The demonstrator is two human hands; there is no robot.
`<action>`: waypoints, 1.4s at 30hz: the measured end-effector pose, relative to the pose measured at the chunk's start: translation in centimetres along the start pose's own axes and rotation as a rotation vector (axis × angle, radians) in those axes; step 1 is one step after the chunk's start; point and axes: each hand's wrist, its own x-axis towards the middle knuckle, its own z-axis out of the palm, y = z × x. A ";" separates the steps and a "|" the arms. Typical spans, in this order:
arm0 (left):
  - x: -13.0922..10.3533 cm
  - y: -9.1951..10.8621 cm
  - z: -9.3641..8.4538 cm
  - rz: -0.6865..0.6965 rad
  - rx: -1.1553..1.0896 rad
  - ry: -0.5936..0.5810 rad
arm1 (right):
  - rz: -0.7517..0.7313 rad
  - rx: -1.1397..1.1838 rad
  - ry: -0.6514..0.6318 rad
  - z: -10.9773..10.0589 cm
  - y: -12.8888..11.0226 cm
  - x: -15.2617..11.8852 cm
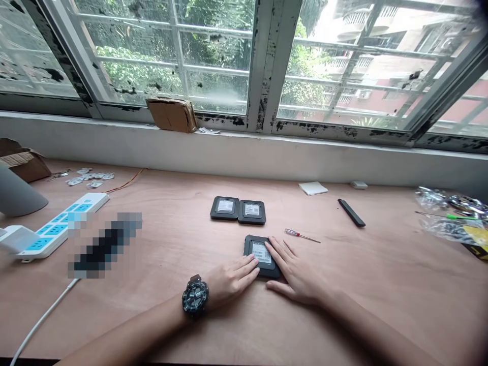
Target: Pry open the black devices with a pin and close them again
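A black square case with a white-labelled drive in it (pixel 262 252) lies flat on the wooden table. My left hand (pixel 232 278), below a black wristwatch (pixel 195 296), rests its outstretched fingertips on the case's lower left part. My right hand (pixel 299 272) lies at the case's right side, fingers spread, index fingertip on its upper right edge. Behind them two similar black cases with labels, a left one (pixel 224 208) and a right one (pixel 252 211), lie side by side. A small screwdriver (pixel 302 235) is just beyond my right hand.
On the left are a power strip (pixel 61 223), a blurred-out dark object (pixel 107 246) and a white cable (pixel 46 317). A black bar (pixel 351 212), white paper (pixel 313 188) and plastic bags (pixel 442 223) lie to the right. A cardboard box (pixel 172 115) stands on the sill.
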 end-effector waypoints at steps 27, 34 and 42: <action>-0.5 -4.1 0.2 -0.346 -0.312 -0.040 | 0.409 0.590 0.814 -2.9 4.2 2.7; -0.8 -4.9 -0.1 -0.374 -0.383 -0.009 | 0.250 0.972 0.818 -2.8 0.4 6.1; -2.1 -6.2 0.1 -0.438 -0.418 -0.018 | 0.290 1.014 0.778 -1.8 0.1 5.8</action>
